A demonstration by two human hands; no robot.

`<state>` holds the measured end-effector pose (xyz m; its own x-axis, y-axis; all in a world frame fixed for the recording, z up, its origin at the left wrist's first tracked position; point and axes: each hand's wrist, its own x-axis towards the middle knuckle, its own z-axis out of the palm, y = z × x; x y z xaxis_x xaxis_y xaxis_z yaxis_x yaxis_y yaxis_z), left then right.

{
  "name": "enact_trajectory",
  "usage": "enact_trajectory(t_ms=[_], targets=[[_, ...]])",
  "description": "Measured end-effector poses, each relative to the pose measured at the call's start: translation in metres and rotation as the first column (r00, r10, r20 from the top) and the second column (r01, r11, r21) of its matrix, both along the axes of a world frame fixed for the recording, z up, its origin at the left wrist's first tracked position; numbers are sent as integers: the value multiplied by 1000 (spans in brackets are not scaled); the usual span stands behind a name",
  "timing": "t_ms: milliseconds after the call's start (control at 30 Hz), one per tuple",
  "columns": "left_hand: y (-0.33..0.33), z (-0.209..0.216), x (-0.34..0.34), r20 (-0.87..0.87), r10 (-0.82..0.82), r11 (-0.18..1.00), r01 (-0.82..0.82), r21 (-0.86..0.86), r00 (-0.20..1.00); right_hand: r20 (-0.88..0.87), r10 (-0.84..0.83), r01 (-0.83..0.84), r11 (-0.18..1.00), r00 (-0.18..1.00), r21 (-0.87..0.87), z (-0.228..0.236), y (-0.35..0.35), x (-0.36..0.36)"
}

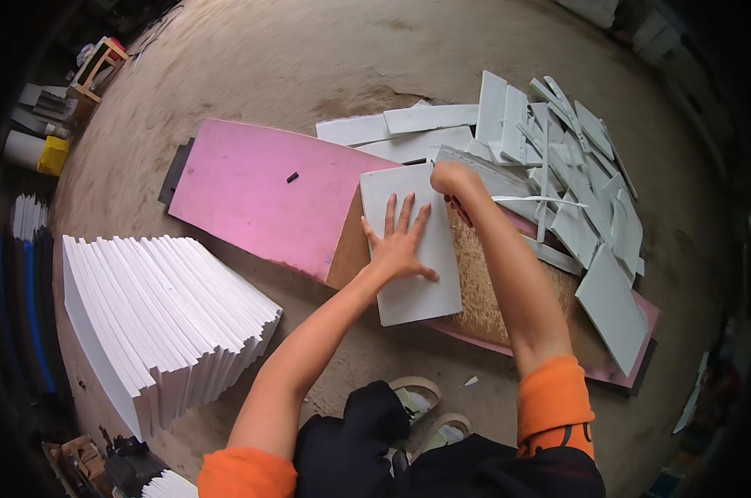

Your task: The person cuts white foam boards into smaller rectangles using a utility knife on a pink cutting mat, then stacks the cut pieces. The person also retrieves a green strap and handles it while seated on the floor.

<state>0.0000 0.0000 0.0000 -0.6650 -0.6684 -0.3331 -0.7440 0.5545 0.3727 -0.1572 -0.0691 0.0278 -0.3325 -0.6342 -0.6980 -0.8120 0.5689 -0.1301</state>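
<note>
A white rectangular board (pixel 408 303) lies across the middle of a long low work surface, its near end jutting past the front edge. My left hand (pixel 400 249) presses flat on the board with fingers spread. At the board's far right corner, my right hand (pixel 456 184) is closed in a fist. A dark reddish bit of what it grips shows below the fist, but its kind is hidden. Under the board, the surface has a pink sheet (pixel 259 195) on the left and a scuffed brown panel (pixel 483 286) on the right.
Offcuts of white board (pixel 558 166) are heaped over the right and far side of the surface. A tall stack of white boards (pixel 163 307) stands on the floor at the left. One small black piece (pixel 292 177) rests on the pink sheet. My shoes (pixel 429 411) are just below the surface.
</note>
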Motion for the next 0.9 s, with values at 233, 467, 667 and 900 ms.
enact_trajectory(t_ms=[233,467,667,900], targets=[[3,-7,7,-13,29,999,-29,-16,1000,56,-67,68,997,996,-24,-3,99,31],[4,-3,5,7,22,1000,-22,-11,1000,118,-214,217,976,970,-17,4,218,55],[6,-2,1,30,27,999,-26,-20,999,48,-155,158,985,987,-74,7,276,80],[3,-16,5,-10,-7,998,6,-62,1000,140,-94,98,995,986,-26,17,273,56]])
